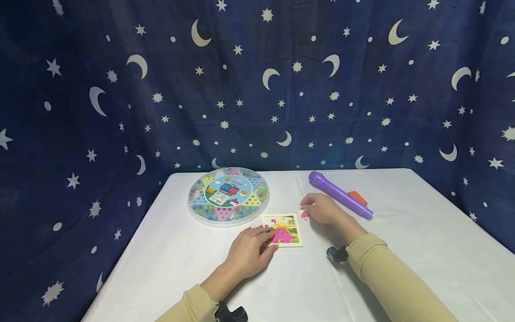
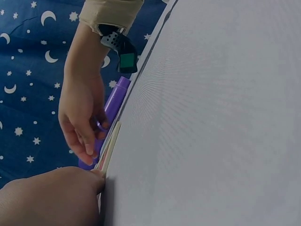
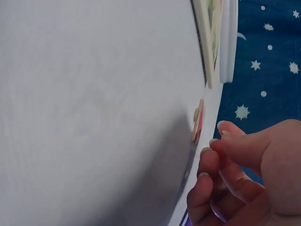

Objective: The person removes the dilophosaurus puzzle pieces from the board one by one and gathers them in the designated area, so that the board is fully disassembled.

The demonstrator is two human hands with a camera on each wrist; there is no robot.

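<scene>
A small framed jigsaw puzzle (image 1: 293, 230) with a pink dinosaur picture lies flat on the white table. My left hand (image 1: 250, 251) rests on its left side, fingers laid over the picture and thumb near the lower edge. Just right of the frame's upper corner is a loose puzzle piece (image 1: 304, 215) with pink on it. Above and beside that piece is my right hand (image 1: 322, 208), its fingers bent loosely. In the right wrist view the piece (image 3: 198, 122) lies on the table, and a gap shows between it and the fingertips (image 3: 221, 125).
Behind the puzzle, to the left, lies a round Chinese checkers board (image 1: 229, 197) in clear packaging. A purple toy microphone (image 1: 339, 194) lies beyond my right hand, with an orange-red block (image 1: 357, 197) beside it. A dark starry curtain (image 1: 249, 89) closes off the back.
</scene>
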